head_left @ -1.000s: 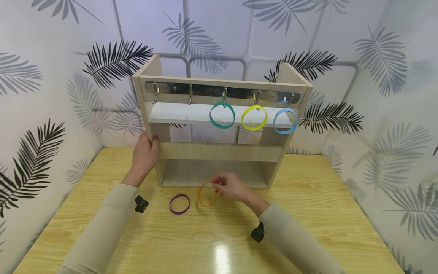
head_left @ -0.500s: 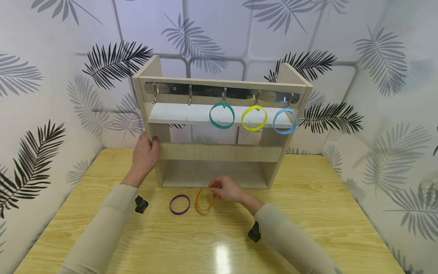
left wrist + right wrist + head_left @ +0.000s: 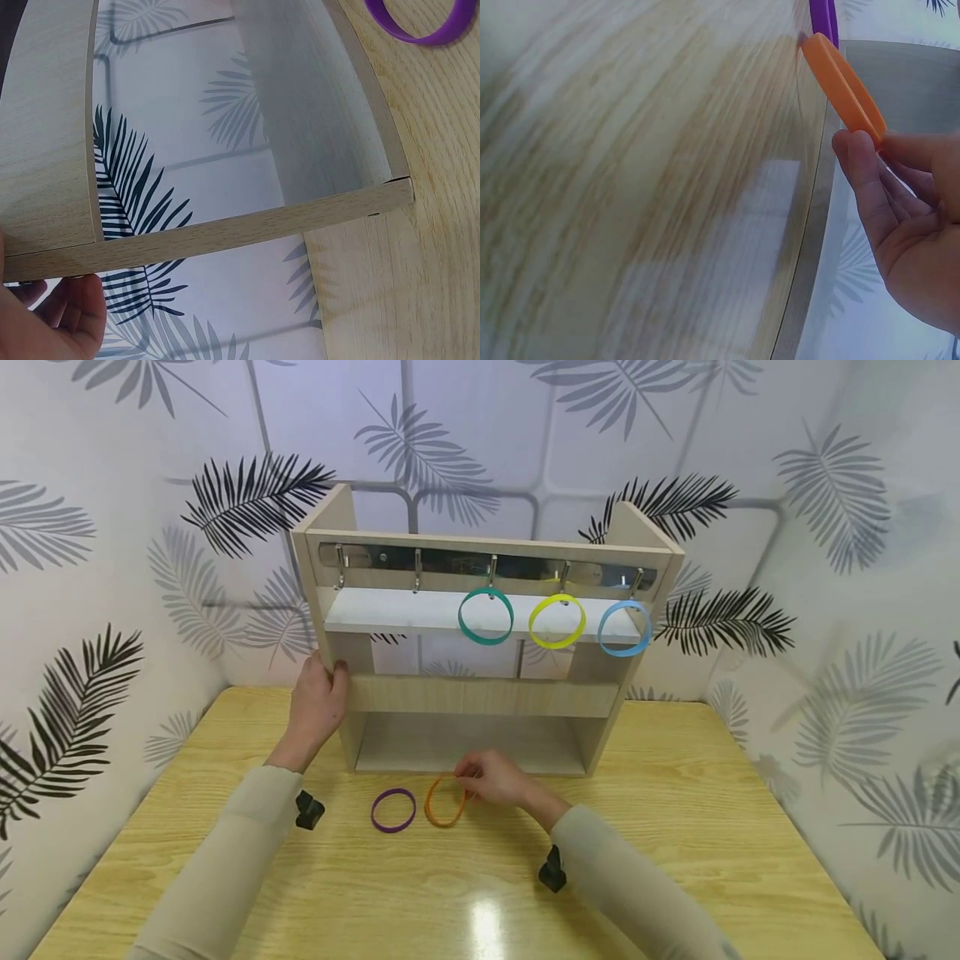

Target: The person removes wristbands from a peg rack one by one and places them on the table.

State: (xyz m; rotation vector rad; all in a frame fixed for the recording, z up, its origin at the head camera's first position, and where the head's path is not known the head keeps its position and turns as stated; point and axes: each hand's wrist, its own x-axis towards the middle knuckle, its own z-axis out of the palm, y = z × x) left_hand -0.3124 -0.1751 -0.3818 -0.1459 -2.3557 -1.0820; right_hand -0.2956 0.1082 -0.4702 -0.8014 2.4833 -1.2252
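Note:
My right hand point(image 3: 495, 779) pinches an orange silicone wristband point(image 3: 844, 90) between thumb and fingertips, near the shelf's front foot. The band slants down toward the tabletop; whether its lower edge touches is unclear. Just left of it lies a purple wristband point(image 3: 372, 811). My left hand point(image 3: 318, 703) grips the left side panel of a small wooden shelf point(image 3: 480, 697); in the left wrist view its fingers curl at the panel's edge. Along the shelf's top runs a metal hook rail point(image 3: 453, 562). Green point(image 3: 485, 642), yellow point(image 3: 555, 646) and blue point(image 3: 622, 652) wristbands hang from its middle and right hooks.
The two leftmost hooks point(image 3: 341, 568) carry no band. A wood-grain table point(image 3: 420, 893) supports the shelf, and a leaf-patterned wall point(image 3: 480, 427) stands close behind it. Table surface extends in front of the shelf and to both sides.
My right hand has shifted slightly left and toward me, bringing the orange wristband nearer the purple one. The left hand stays on the shelf panel, and the hanging bands have not moved.

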